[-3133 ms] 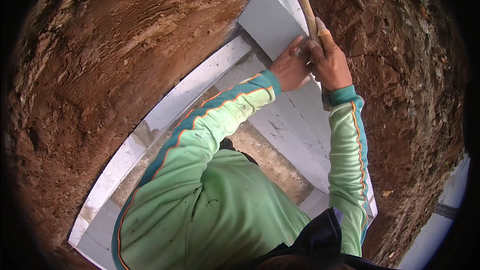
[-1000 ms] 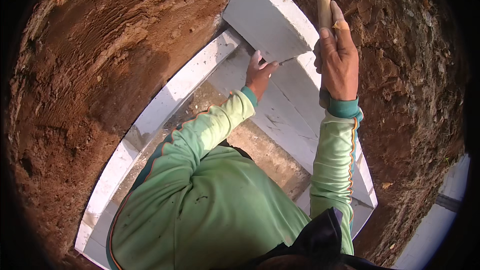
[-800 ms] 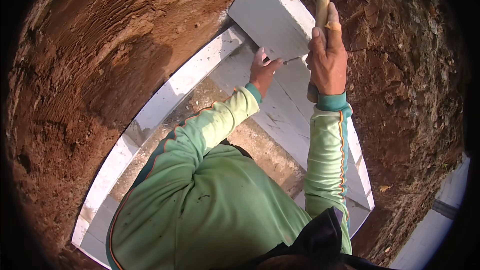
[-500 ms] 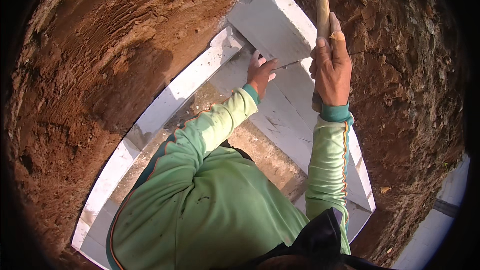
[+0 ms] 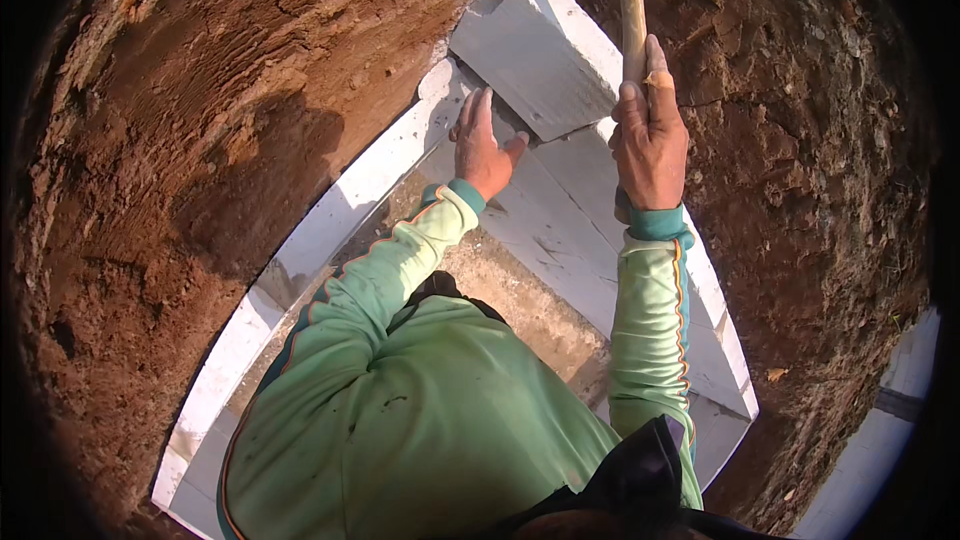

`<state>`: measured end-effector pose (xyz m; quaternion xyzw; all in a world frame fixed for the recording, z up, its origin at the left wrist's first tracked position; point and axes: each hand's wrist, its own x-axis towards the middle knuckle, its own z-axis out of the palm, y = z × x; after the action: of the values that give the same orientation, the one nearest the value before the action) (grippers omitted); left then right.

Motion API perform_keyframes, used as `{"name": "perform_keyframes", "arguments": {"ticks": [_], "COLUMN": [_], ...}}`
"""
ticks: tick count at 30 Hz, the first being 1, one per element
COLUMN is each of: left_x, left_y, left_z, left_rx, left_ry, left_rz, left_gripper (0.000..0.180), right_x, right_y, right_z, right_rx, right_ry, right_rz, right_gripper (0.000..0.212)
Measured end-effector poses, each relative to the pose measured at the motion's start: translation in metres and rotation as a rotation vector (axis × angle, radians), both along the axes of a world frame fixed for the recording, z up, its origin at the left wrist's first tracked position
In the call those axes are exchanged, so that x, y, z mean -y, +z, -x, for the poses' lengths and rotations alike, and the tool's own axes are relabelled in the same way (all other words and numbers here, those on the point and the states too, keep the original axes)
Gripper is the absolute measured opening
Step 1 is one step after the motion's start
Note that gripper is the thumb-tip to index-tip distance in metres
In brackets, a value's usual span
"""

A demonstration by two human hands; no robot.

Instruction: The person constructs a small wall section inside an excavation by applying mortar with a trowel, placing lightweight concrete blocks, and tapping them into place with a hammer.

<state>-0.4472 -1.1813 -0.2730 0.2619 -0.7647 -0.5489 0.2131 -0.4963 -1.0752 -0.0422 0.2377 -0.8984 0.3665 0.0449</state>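
My right hand [image 5: 650, 145] is wrapped round the wooden handle of a mallet [image 5: 632, 15], whose grey head is mostly cut off at the upper edge. With fingers stretched and thumb apart, my left hand [image 5: 483, 152] is at the inner corner of two low white block walls, beside a large white block [image 5: 540, 55]. The thumb points toward that block's near lower edge; whether the fingers touch the wall is unclear. This block lies at the far corner, on top of the right wall [image 5: 575, 180], and meets the left wall [image 5: 340, 195] there.
Rough reddish-brown earth banks rise close outside both walls, on the left [image 5: 190, 130] and right [image 5: 800, 190]. Between the walls is a dusty, light-brown floor [image 5: 530, 290]. More white blockwork [image 5: 860, 460] shows at the lower right.
My left hand has moved left, away from the block's near edge toward the left wall. The mallet has come slightly down and left, bringing part of its head into view.
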Motion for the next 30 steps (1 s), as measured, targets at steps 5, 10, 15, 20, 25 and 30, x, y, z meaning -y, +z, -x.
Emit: {"name": "perform_keyframes", "arguments": {"ticks": [5, 10, 15, 20, 25, 30], "left_x": [0.05, 0.055, 0.057, 0.067, 0.088, 0.107], "left_y": [0.022, 0.017, -0.004, -0.018, -0.023, -0.034], "left_z": [0.002, 0.009, 0.0, 0.009, 0.044, 0.064], "left_rx": [0.38, 0.533, 0.477, 0.356, 0.477, 0.565], "left_ry": [0.056, 0.004, -0.016, -0.178, -0.299, -0.405], "left_rz": [0.303, 0.366, 0.56, 0.801, 1.077, 1.289], "left_gripper": [0.097, 0.096, 0.091, 0.075, 0.044, 0.02], "right_x": [-0.01, -0.015, -0.057, -0.142, -0.211, -0.27], "right_y": [-0.026, -0.024, -0.05, -0.125, -0.113, -0.068], "right_z": [0.004, 0.007, -0.051, -0.109, -0.115, -0.076], "right_rx": [-0.131, 0.179, 0.272, 0.164, -0.112, -0.256], "right_ry": [0.025, 0.047, -0.091, -0.286, -0.414, -0.422], "right_rz": [-0.103, -0.07, 0.314, 0.305, -0.07, -0.578], "right_gripper": [0.062, 0.057, 0.055, 0.025, 0.031, 0.038]}}
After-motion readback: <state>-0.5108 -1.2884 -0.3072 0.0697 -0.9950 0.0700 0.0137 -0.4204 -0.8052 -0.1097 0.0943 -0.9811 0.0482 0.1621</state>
